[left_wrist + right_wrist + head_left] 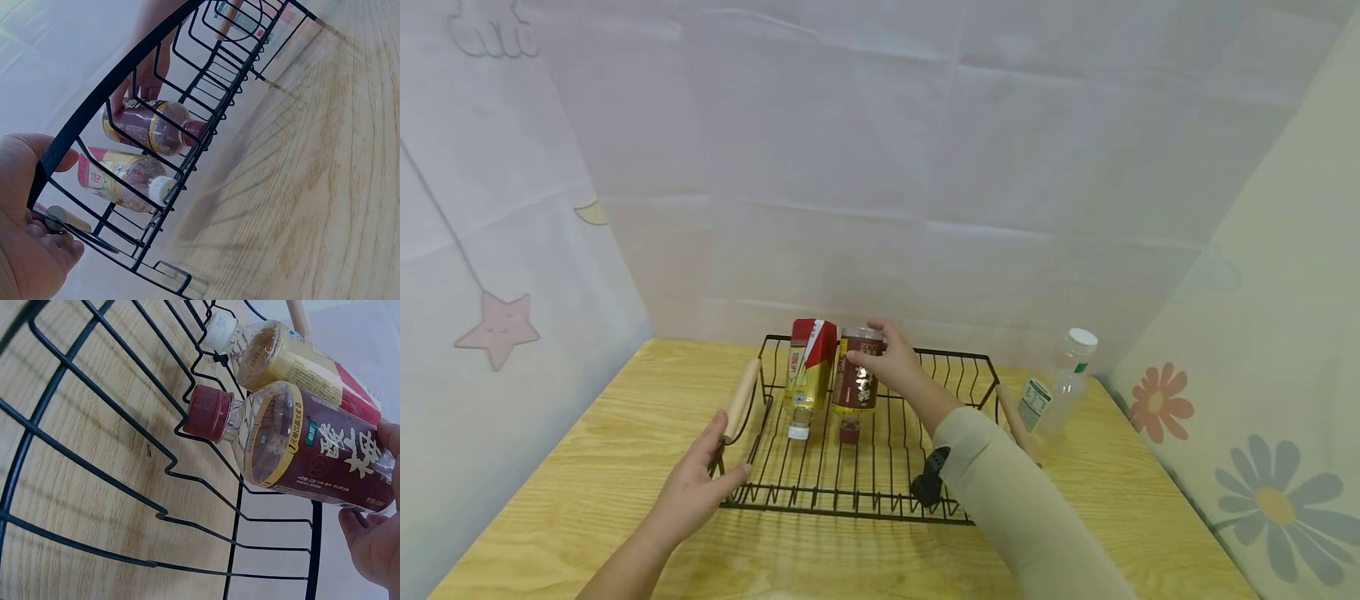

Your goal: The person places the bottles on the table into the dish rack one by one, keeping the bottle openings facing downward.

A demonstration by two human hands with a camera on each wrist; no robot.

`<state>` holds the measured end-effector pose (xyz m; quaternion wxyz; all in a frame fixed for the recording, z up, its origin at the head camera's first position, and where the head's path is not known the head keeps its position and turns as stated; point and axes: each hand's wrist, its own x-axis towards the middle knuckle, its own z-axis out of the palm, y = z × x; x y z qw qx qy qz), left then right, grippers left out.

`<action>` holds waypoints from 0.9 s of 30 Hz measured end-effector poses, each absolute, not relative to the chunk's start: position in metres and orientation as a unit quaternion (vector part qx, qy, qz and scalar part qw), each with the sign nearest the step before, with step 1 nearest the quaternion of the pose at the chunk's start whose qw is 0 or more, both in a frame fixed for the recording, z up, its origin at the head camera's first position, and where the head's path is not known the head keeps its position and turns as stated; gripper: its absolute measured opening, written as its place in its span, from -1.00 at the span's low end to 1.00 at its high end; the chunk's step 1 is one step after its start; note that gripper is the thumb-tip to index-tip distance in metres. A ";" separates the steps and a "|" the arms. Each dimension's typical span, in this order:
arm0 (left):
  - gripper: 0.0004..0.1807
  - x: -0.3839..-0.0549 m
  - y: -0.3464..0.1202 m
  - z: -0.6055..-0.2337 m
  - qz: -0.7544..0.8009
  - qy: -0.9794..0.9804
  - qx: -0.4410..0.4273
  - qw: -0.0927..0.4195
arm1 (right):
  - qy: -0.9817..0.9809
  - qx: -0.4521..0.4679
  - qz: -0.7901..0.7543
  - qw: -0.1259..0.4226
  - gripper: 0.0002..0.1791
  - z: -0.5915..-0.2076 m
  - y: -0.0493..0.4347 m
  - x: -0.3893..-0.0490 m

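A black wire dish rack (857, 504) with wooden side handles stands on the table. My left hand (688, 483) grips its near left corner, the thumb over the rim and the fingers curled beside the wooden handle (69, 219). Inside the rack, my right hand (891, 362) holds a plastic bottle with a dark red label (340, 453) by its base end. That bottle is upside down, its maroon cap (209, 412) low among the wires. Left of it, another bottle with a yellow and red label (808, 367) leans cap-down, its white cap (798, 432) at the bottom.
A clear bottle with a white cap (1067, 379) stands upright on the table, right of the rack beyond the right handle (1015, 419). The wood-grain table (587, 442) meets a pale cloth backdrop (850, 208) behind the rack and patterned walls at both sides.
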<state>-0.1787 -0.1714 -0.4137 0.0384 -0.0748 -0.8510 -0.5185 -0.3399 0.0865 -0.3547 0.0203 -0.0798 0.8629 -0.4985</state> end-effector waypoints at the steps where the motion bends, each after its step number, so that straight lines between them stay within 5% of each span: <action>1: -0.11 -0.179 -0.171 -0.414 -0.518 -0.851 -0.075 0.039 | 0.863 -0.081 -0.498 0.021 -0.26 -0.356 0.087 -0.341; 27: -0.10 -0.177 -0.171 -0.412 -0.512 -0.855 -0.076 0.048 | 0.871 -0.060 -0.487 0.023 -0.31 -0.366 0.085 -0.352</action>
